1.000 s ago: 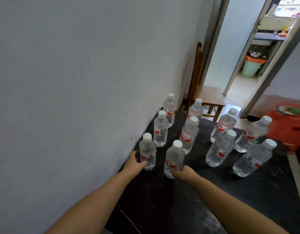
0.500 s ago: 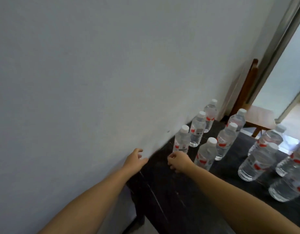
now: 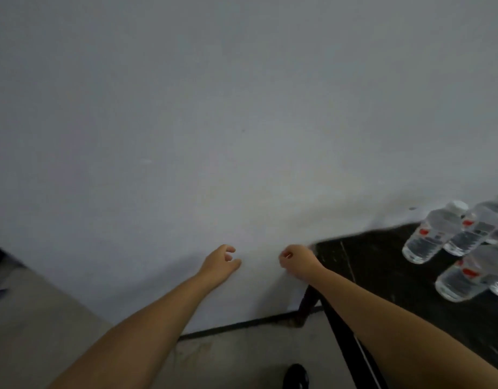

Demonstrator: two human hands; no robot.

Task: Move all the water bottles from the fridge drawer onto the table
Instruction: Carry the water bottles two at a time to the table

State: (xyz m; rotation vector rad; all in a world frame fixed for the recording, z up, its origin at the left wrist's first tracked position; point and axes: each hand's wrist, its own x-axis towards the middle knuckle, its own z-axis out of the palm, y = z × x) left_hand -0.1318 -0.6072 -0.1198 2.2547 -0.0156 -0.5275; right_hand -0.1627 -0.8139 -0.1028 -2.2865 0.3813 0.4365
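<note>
Several clear water bottles [image 3: 430, 237] with white caps and red labels stand on the black table [image 3: 376, 265] at the far right edge of the view. Both my hands are off the table's left end, in front of the wall. My left hand [image 3: 221, 263] holds nothing and its fingers are loosely curled. My right hand [image 3: 296, 262] is also empty, with fingers curled loosely, just left of the table corner. The fridge drawer is out of view.
A plain grey-white wall [image 3: 214, 122] fills most of the view. Below lie a grey floor [image 3: 242, 357] with a dark skirting line, a table leg [image 3: 305, 307], a dark shoe [image 3: 296, 376] and a dark object [image 3: 1, 258] at the far left.
Both hands let go of the two nearest bottles and drew back left off the table. The view swung left, pushing the bottles to the right edge.
</note>
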